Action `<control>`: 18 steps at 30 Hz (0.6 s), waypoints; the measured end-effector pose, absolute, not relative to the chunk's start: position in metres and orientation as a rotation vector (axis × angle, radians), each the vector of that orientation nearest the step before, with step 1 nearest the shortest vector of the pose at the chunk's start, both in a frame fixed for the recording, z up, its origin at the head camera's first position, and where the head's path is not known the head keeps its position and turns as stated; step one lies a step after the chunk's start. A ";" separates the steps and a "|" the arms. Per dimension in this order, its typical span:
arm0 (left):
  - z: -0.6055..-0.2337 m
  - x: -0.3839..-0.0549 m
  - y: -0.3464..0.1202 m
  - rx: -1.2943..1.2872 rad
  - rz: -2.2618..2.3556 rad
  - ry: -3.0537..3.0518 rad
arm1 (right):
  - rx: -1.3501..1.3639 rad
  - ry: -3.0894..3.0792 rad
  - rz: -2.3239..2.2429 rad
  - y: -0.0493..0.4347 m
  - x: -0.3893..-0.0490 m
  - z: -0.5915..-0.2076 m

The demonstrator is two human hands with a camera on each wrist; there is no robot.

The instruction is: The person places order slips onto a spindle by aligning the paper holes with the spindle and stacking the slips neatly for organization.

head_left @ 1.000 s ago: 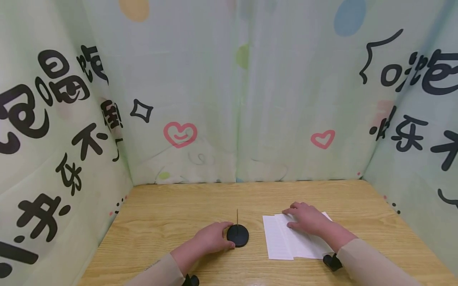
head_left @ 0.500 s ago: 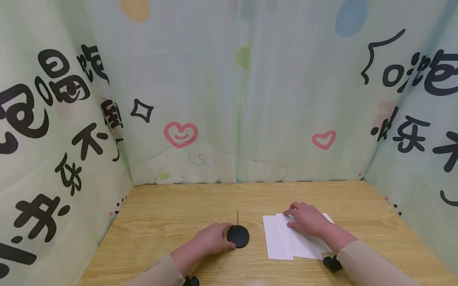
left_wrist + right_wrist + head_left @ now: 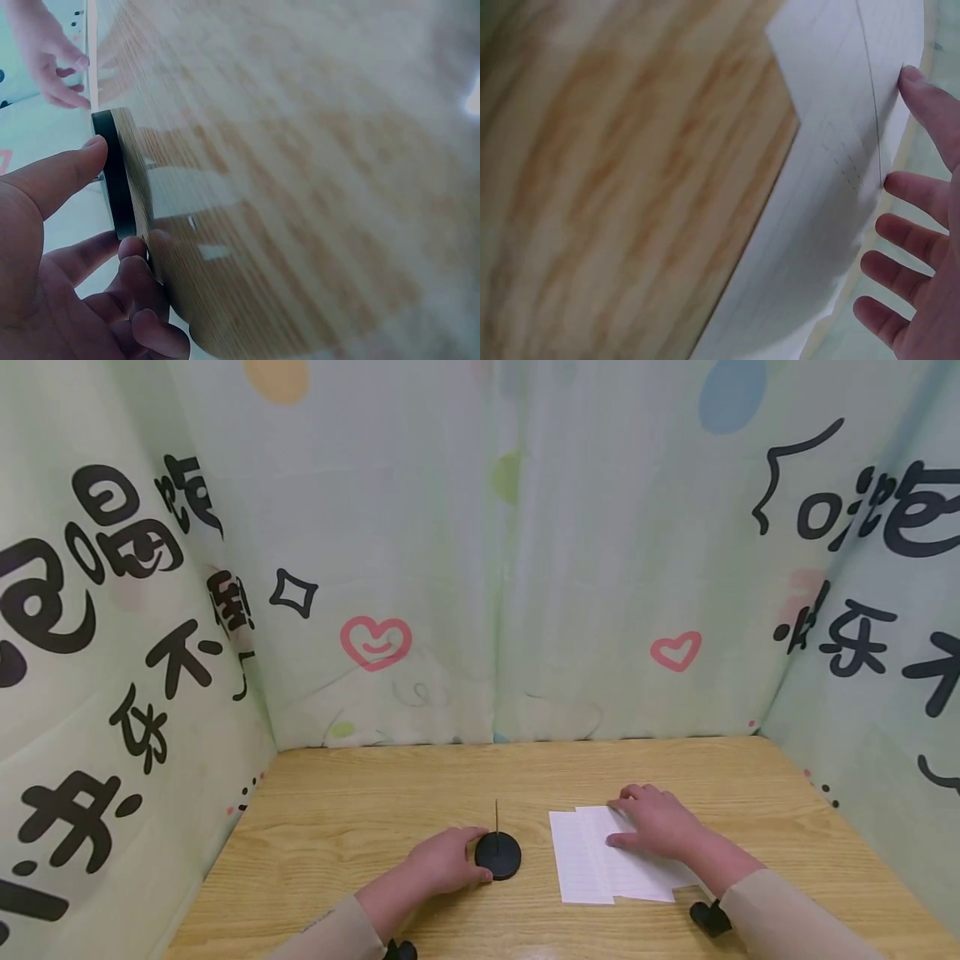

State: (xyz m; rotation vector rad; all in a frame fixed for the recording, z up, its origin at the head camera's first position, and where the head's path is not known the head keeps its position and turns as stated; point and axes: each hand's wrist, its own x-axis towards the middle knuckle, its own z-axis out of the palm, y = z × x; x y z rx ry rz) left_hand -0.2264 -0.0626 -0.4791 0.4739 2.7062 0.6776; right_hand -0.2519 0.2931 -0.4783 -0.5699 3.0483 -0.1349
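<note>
A receipt spike (image 3: 498, 857), a round black base with a thin upright rod, stands on the wooden table. My left hand (image 3: 447, 860) grips its base from the left, thumb and forefinger at the rim; the left wrist view shows the base (image 3: 114, 176) between them. To the right lie overlapping sheets of white paper (image 3: 588, 860) with faint printed lines. My right hand (image 3: 663, 827) rests over their right part. In the right wrist view its thumb and forefinger tips touch the top sheet (image 3: 840, 150), and the other fingers are spread loosely.
The wooden table (image 3: 360, 793) reaches back to a pale printed curtain (image 3: 420, 527). More curtain encloses the left and right sides. A small black device (image 3: 709, 917) sits at the right wrist, another (image 3: 401, 950) at the left.
My right hand has slid slightly to the right over the papers. The left hand and the receipt spike have kept their place.
</note>
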 end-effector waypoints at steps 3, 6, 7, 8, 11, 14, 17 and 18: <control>-0.479 -0.226 -0.062 0.470 0.686 2.706 | -0.555 3.044 -0.105 0.292 -0.252 -0.479; -0.479 -0.225 -0.062 0.469 0.688 2.708 | -0.533 3.047 -0.084 0.292 -0.252 -0.480; -0.479 -0.225 -0.062 0.469 0.689 2.708 | -0.529 3.049 -0.082 0.291 -0.252 -0.480; -0.479 -0.225 -0.062 0.470 0.690 2.707 | -0.527 3.052 -0.079 0.291 -0.252 -0.481; -0.480 -0.225 -0.062 0.475 0.687 2.711 | -0.514 3.054 -0.089 0.290 -0.251 -0.481; -0.480 -0.225 -0.062 0.474 0.685 2.714 | -0.517 3.052 -0.099 0.288 -0.250 -0.481; -0.481 -0.225 -0.062 0.473 0.688 2.715 | -0.533 3.059 -0.106 0.287 -0.249 -0.480; -0.480 -0.225 -0.062 0.473 0.690 2.715 | -0.538 3.065 -0.108 0.286 -0.248 -0.479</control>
